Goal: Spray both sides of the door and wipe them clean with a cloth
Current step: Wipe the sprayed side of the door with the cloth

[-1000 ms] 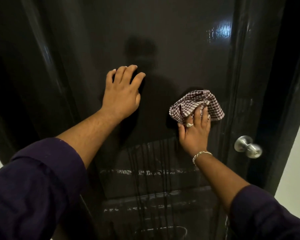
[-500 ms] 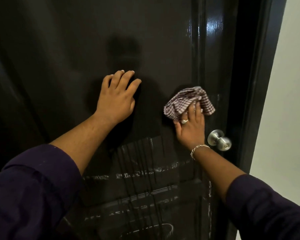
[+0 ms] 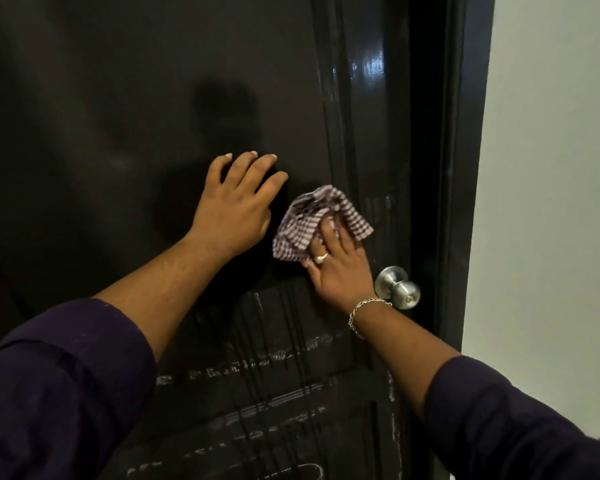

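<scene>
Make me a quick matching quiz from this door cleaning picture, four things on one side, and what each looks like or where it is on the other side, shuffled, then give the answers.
Things
1. cloth
2. door knob
3. left hand
4. bracelet

Descriptions
A. shiny silver metal, near the door's right edge
B. chain around the right wrist
C. checked fabric, pressed to the door under the right hand
D. flat on the door, fingers spread, holding nothing

Pairs: 1-C, 2-A, 3-D, 4-B
</scene>
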